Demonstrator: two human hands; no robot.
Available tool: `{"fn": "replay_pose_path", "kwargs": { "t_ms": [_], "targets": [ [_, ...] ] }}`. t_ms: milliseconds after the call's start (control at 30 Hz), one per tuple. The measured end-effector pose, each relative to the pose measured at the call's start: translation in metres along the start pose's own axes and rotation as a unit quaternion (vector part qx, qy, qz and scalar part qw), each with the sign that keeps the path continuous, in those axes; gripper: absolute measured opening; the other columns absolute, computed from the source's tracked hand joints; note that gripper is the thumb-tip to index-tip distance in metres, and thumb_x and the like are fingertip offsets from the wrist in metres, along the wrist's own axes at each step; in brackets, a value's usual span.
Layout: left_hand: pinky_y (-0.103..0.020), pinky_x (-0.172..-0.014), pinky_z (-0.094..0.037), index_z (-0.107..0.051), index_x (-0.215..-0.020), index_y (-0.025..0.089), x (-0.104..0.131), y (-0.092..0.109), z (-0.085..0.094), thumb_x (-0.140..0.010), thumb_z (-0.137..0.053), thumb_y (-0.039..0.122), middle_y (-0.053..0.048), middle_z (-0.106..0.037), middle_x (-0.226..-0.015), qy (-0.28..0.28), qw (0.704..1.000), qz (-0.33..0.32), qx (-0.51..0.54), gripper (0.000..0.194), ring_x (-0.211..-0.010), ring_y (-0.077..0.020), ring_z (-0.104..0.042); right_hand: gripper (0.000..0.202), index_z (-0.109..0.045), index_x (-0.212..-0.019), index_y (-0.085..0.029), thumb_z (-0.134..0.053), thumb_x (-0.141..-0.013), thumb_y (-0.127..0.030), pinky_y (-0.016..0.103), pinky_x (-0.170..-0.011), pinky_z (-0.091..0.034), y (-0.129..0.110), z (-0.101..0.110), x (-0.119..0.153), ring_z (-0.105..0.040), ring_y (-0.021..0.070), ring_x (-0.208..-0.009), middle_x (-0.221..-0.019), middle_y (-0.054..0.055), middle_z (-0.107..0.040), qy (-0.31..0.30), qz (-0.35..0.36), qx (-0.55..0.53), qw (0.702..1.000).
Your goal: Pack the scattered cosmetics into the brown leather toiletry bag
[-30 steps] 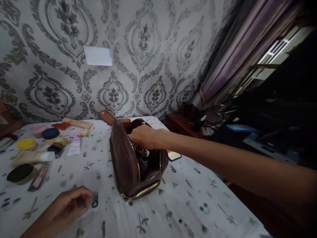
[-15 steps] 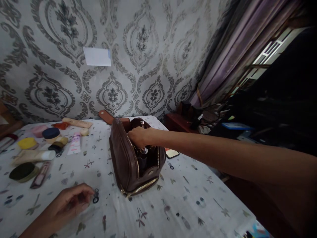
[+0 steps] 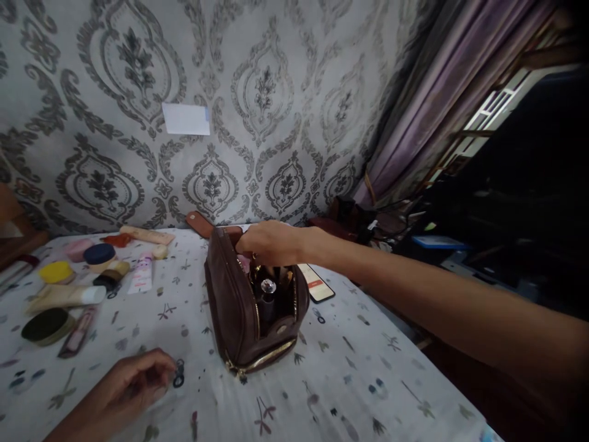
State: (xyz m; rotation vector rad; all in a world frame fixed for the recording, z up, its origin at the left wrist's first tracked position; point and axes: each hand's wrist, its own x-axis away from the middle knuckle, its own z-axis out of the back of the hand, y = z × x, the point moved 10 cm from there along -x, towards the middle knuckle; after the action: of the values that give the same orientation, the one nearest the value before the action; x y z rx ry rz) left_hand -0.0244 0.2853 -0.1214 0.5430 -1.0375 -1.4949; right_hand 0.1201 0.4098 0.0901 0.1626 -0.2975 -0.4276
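Two hands are in view, both mine. Against the half-second-earlier frame, my right hand (image 3: 273, 242) sits higher over the far end of the brown bag (image 3: 230, 310), and a patch of pink (image 3: 245, 264) now shows beneath its fingers; whether I am pinching it I cannot tell, as the fingertips are hidden behind the bag's left rim. My left hand (image 3: 131, 383) is unchanged: near left, over the white patterned cloth (image 3: 363, 362), fingers loosely curled with a gap to the thumb, and nothing seen in them. The bag, one in number, stands unzipped at the middle of the cloth, its position on it unaltered. Inside I count one bottle with a shiny clear cap (image 3: 267, 287), plainly visible. More of the one phone (image 3: 318, 284), lying to the right of the bag, is exposed than before. One tan strap (image 3: 199, 223) extends at the far side. On the left I record four round jars, namely pink (image 3: 78, 250), blue-lidded (image 3: 100, 255), yellow-lidded (image 3: 56, 272) and dark-lidded (image 3: 47, 325); three tubes, being beige (image 3: 147, 235), cream (image 3: 67, 298) and white-and-pink (image 3: 142, 273); and one slim stick (image 3: 78, 333).
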Motion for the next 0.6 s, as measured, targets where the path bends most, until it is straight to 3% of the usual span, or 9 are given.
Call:
{"fn": "replay_pose_path", "kwargs": {
  "t_ms": [133, 233, 400, 600],
  "targets": [
    [-0.025, -0.065, -0.045, -0.070, -0.093, 0.023, 0.003, 0.007, 0.005, -0.080, -0.054, 0.056, -0.003, -0.066, -0.082, 0.032, 0.999, -0.007, 0.007, 0.039, -0.075, -0.0194, -0.058, 0.013, -0.067, -0.091, -0.017, -0.059, -0.083, -0.013, 0.025, -0.058, -0.030, 0.010, 0.032, 0.035, -0.057, 0.0137, -0.070, -0.082, 0.004, -0.067, 0.085, -0.041, -0.027, 0.995],
    [-0.026, -0.065, -0.044, -0.070, -0.092, 0.024, 0.004, 0.003, 0.007, -0.080, -0.053, 0.055, -0.003, -0.066, -0.081, 0.057, 0.998, 0.004, 0.012, 0.038, -0.072, -0.0188, -0.058, 0.008, -0.067, -0.088, -0.016, -0.059, -0.085, -0.015, 0.024, -0.057, -0.029, 0.010, 0.035, 0.061, -0.053, 0.0106, -0.062, -0.075, 0.001, -0.065, 0.102, -0.052, -0.084, 0.990],
    [-0.025, -0.067, -0.045, -0.070, -0.091, 0.025, 0.003, -0.007, 0.003, -0.079, -0.056, 0.058, -0.002, -0.068, -0.080, 0.034, 0.999, 0.018, 0.025, 0.039, -0.076, -0.0200, -0.060, 0.009, -0.067, -0.087, -0.018, -0.058, -0.089, -0.020, 0.023, -0.058, -0.032, 0.006, 0.016, 0.087, -0.054, 0.0095, -0.062, -0.072, -0.002, -0.065, 0.089, -0.040, -0.145, 0.985],
    [-0.023, -0.062, -0.041, -0.072, -0.085, 0.025, 0.005, -0.007, 0.007, -0.073, -0.061, 0.058, 0.002, -0.067, -0.073, 0.092, 0.993, 0.020, 0.069, 0.037, -0.069, -0.0179, -0.057, 0.013, -0.066, -0.090, -0.020, -0.054, -0.093, -0.022, 0.024, -0.056, -0.034, 0.008, -0.019, 0.095, -0.058, 0.0112, -0.063, -0.075, 0.000, -0.066, 0.077, -0.044, -0.147, 0.985]
  ]
}}
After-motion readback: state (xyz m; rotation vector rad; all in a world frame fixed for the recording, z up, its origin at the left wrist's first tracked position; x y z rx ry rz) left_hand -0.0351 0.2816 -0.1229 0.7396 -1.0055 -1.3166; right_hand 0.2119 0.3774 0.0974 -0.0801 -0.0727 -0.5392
